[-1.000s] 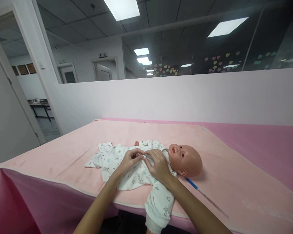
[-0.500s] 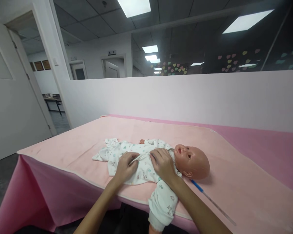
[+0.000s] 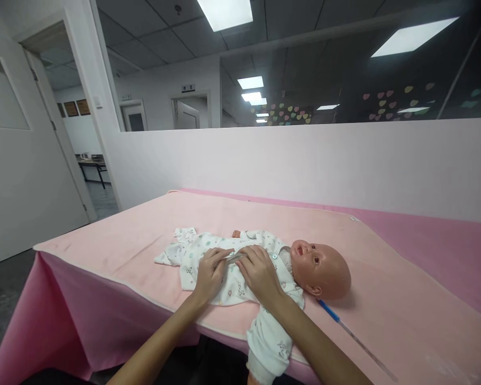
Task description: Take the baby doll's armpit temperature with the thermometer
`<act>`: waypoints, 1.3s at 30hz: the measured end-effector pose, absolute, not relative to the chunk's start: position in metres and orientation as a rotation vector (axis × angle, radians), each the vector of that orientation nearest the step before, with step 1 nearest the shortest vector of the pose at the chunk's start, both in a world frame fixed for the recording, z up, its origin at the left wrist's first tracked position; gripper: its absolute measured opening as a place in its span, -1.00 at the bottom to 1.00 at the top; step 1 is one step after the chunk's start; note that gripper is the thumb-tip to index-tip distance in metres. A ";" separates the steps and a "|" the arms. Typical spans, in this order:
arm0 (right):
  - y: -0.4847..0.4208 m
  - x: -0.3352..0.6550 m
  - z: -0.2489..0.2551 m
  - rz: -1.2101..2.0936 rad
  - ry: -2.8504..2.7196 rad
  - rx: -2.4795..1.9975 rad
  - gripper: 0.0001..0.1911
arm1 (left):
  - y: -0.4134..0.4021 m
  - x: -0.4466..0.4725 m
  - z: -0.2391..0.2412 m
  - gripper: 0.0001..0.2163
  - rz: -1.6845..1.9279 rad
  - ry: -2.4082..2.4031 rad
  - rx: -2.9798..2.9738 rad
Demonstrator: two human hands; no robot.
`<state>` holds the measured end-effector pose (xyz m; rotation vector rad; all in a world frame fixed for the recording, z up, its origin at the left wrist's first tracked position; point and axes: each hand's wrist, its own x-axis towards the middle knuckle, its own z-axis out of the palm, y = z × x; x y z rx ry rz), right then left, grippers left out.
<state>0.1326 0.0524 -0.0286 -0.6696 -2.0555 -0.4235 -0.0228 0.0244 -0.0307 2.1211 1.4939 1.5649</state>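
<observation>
A baby doll (image 3: 321, 270) lies on its back on the pink-covered table, head to the right. It wears a white printed baby shirt (image 3: 237, 286), one sleeve of which hangs over the near table edge. My left hand (image 3: 211, 271) pinches the shirt's front edge at the doll's middle. Close beside it, my right hand (image 3: 258, 270) grips the same edge, fingers bent over the cloth. A snap button shows on the shirt's chest, just right of my right hand. My fingertips partly hide the fabric between them.
A thin stick with a blue handle (image 3: 329, 310) lies by the doll's head. The peach cloth (image 3: 116, 243) covers the table over a pink sheet (image 3: 64, 310). A white half-wall (image 3: 304, 166) with glass above stands behind; a door (image 3: 28, 160) is at left.
My right hand has shifted left along the shirt's edge, closer to my left hand, uncovering a snap near the neck. The view has turned slightly.
</observation>
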 end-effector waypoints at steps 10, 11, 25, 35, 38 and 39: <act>0.049 0.133 -0.027 -0.371 -2.055 -0.829 -0.80 | 0.024 -0.021 -0.030 -0.70 1.528 1.533 2.147; 0.049 0.133 -0.027 -0.352 -2.054 -0.821 -0.81 | 0.024 -0.021 -0.030 -0.70 1.546 1.532 2.138; 0.047 0.133 -0.025 -0.251 -2.104 -0.733 -0.88 | 0.023 -0.022 -0.031 -0.72 1.555 1.526 2.150; 0.046 0.135 -0.023 -0.178 -2.051 -0.658 -0.85 | 0.015 -0.019 -0.023 -0.76 1.493 1.520 2.253; 0.046 0.135 -0.024 -0.175 -2.048 -0.686 -0.86 | 0.013 -0.017 -0.022 -0.80 1.463 1.548 2.283; 0.047 0.135 -0.024 -0.174 -2.045 -0.692 -0.86 | 0.013 -0.017 -0.022 -0.82 1.452 1.562 2.291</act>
